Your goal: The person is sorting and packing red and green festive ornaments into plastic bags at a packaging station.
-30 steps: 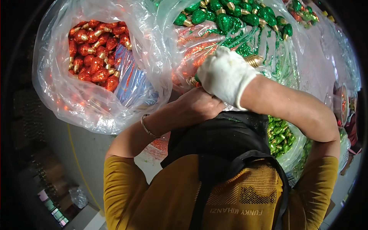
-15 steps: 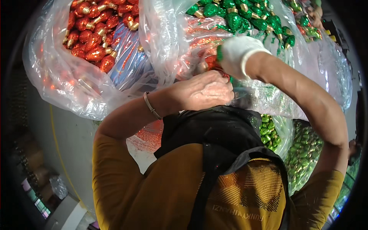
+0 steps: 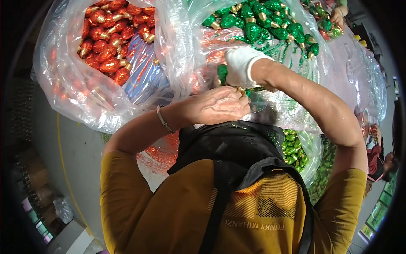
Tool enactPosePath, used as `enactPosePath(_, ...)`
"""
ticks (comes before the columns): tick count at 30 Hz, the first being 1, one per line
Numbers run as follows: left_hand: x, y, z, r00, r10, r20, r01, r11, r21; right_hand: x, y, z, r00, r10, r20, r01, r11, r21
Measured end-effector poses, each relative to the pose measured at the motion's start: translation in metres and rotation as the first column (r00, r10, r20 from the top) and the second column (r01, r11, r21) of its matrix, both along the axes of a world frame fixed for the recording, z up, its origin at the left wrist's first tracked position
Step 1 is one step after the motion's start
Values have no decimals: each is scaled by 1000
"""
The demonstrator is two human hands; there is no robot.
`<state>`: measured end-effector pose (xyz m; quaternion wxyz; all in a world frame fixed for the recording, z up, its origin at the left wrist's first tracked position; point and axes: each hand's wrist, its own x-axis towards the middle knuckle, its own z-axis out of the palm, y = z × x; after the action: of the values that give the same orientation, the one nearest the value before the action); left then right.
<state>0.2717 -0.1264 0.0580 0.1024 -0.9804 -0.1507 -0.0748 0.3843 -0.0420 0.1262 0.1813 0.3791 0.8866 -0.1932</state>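
My right hand [image 3: 243,65], in a white glove, is closed around a green glittery bulb-shaped ornament [image 3: 222,73] that sticks out on its left side. Just below it and close against it, my bare left hand [image 3: 220,106] has its fingers curled in. What those fingers grip is hidden; a clear plastic edge [image 3: 259,106] shows beside them. Ahead on the right lies a heap of green glittery ornaments [image 3: 253,29] with gold caps, on clear plastic. Red ornaments [image 3: 105,51] of the same shape fill an open clear bag [image 3: 72,91] on the left.
Bright green ornaments [image 3: 294,149] sit in another bag low on the right, near my apron [image 3: 228,142]. Another person's hand [image 3: 337,16] is among mixed ornaments at the far right. Someone else [image 3: 376,158] is at the right rim. Red glitter [image 3: 158,154] lies below my left forearm.
My gloved right hand has moved left and slightly down with the green ornament, which now shows more fully. My left hand has shifted slightly left. The camera view has shifted a little.
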Motion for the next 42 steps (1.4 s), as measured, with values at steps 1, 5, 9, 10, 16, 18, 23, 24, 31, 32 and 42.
enactPosePath(1, 2, -1, -2, 999, 39, 21, -40, 998, 40, 1, 1, -2, 1000, 10, -12, -10, 1000, -2)
enactPosePath(5, 1, -9, 8, 989, 143, 39, -146, 986, 76, 11, 6, -9, 986, -164, 21, 162, 984, 71)
enactPosePath(9, 2, -7, 18, 977, 202, 63, -201, 979, -25, 23, 19, -29, 987, 162, 23, -153, 966, -209)
enactPosePath(10, 0, -3, 15, 975, 185, 121, -180, 983, -47, 27, 25, -37, 962, 273, -24, -274, 955, -113)
enactPosePath(16, -1, -6, 1, 931, 320, 176, -286, 938, -194, 40, 27, -45, 876, 121, -467, -181, 980, -86)
enactPosePath(18, 0, -3, 0, 924, 336, 185, -259, 902, -346, 42, 28, -40, 888, 32, -458, -85, 992, -96)
enactPosePath(23, -8, 7, -4, 935, 275, 222, -138, 862, -487, 38, 15, -37, 725, -242, -644, 158, 970, -187)
enactPosePath(24, -6, 8, -4, 933, 279, 229, -138, 862, -487, 38, 9, -35, 629, -293, -720, 178, 956, -233)
enactPosePath(31, 1, 9, 3, 962, 264, 69, -202, 859, -470, 31, -5, -30, 704, -57, -708, 199, 973, 120)
enactPosePath(32, 1, 9, 3, 962, 265, 70, -202, 858, -472, 31, -6, -33, 704, -23, -710, 207, 963, 174)
enactPosePath(42, -3, 5, -3, 959, 239, 150, -158, 897, -413, 38, -5, -51, 581, -283, -763, 180, 959, -219)
